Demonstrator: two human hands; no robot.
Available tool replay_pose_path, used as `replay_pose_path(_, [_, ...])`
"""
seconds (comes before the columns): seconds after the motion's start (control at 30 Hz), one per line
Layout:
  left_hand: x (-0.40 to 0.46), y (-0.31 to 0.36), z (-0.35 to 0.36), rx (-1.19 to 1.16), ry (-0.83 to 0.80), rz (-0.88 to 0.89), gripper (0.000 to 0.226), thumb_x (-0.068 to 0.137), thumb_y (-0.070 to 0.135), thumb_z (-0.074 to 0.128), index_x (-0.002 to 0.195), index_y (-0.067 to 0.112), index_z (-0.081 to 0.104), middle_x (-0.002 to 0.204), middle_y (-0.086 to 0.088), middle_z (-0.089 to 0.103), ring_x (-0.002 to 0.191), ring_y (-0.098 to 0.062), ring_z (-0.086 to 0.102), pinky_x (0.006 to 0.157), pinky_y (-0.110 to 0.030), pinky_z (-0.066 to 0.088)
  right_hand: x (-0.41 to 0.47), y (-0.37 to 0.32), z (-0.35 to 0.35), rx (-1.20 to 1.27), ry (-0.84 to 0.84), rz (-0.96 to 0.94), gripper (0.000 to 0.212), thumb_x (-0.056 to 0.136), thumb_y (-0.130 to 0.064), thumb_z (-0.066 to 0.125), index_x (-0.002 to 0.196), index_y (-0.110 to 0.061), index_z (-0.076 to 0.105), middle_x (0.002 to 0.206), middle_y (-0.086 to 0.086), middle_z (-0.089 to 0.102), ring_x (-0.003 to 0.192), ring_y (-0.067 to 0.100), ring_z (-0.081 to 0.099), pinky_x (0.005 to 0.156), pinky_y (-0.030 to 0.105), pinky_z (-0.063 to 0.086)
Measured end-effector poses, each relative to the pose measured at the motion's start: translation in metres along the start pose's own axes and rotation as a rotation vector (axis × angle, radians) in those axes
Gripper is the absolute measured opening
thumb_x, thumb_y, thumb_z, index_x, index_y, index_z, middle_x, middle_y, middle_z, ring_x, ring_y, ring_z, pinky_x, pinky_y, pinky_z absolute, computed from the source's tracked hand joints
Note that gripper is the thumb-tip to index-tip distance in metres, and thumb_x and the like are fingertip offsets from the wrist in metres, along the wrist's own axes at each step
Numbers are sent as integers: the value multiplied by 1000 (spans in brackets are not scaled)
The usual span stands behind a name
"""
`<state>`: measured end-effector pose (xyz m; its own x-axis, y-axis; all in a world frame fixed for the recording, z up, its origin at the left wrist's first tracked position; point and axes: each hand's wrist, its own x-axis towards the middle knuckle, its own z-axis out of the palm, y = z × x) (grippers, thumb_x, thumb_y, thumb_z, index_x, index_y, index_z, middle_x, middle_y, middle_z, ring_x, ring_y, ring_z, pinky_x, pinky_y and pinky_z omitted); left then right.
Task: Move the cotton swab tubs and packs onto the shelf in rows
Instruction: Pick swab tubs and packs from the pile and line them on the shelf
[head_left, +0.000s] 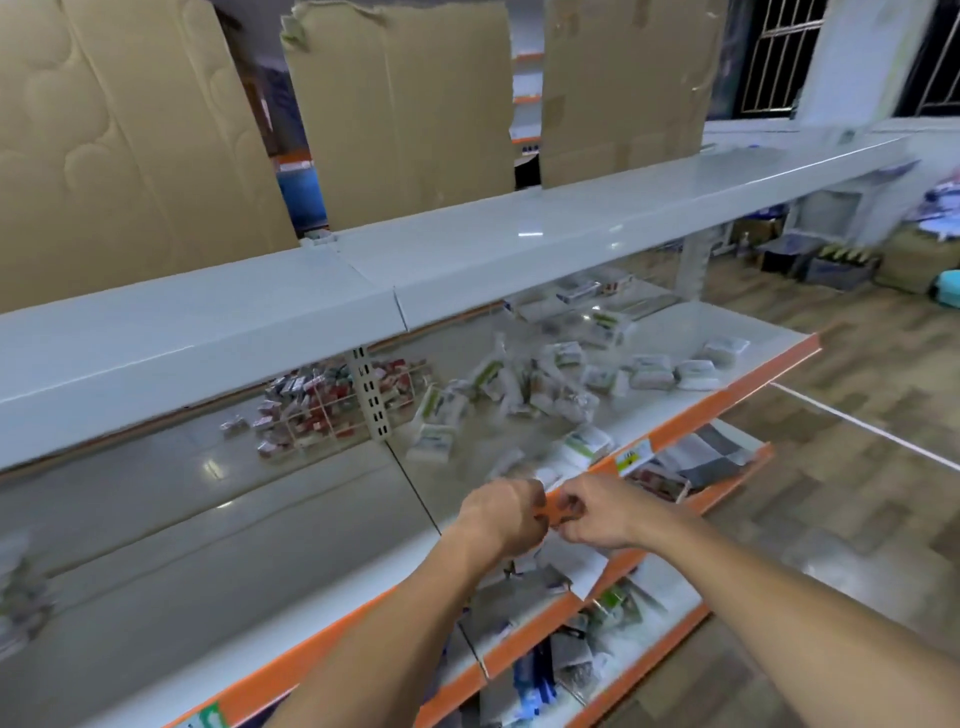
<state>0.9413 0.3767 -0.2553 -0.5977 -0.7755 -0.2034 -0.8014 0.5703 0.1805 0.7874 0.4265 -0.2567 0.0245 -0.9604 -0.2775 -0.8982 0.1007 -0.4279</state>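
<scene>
While both hands meet at the orange front lip of the shelf (670, 332), the cotton swab packs (524, 387) lie heaped in its middle, white with green labels, pointing every which way. Left hand (506, 512) and right hand (597, 512) have fingers curled, pinching something small and orange; what it is, I cannot tell.

The white shelf (675, 332) with an orange front edge carries scattered cotton swab packs (524, 384) beside small red-and-white boxes (332, 405).

White shelf (691, 332) with orange edge (727, 395); white-green packs (582, 447).
</scene>
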Motion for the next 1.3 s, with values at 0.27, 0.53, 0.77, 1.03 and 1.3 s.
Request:
replay_pose_path(0.27, [66,34,-4,-8,37,64,40,95,49,53,119,19,64,124,-12,65,116,-32,60,94,-37,49,19,58,-20,63,24,48,17,82,-27,65,95,-17,69,87,3,65,86,23,63,67,35,46])
replay_pose_path(0.53, [164,55,-8,-97,46,162,29,93,31,54,118,19,64,122,-7,68,115,-27,62,91,-31,50,66,128,-67,47,120,193,38,84,-31,67,121,-23,64,118,-3,64,111,17,60,92,29,49])
replay_pose_path(0.77, [232,51,-22,-107,85,198,33,93,33,54,123,20,62,129,-5,63,118,-23,58,97,-32,48,107,169,-106,129,184,233,40,88,-35,69,126,-22,62,128,2,61,113,16,60,92,25,47])
replay_pose_path(1.03, [284,52,-21,-132,184,197,28,94,21,52,115,13,68,117,-9,69,110,-24,64,94,-32,51,140,215,-129,128,166,230,39,88,-32,67,126,-24,62,126,-1,63,111,15,61,89,22,47])
replay_pose_path(1.3, [344,55,-14,-240,247,-17,21,88,15,61,108,19,63,115,-4,65,105,-19,60,88,-30,49,189,269,-160,0,126,130,39,94,-15,47,131,-20,60,138,2,58,121,19,57,101,21,42])
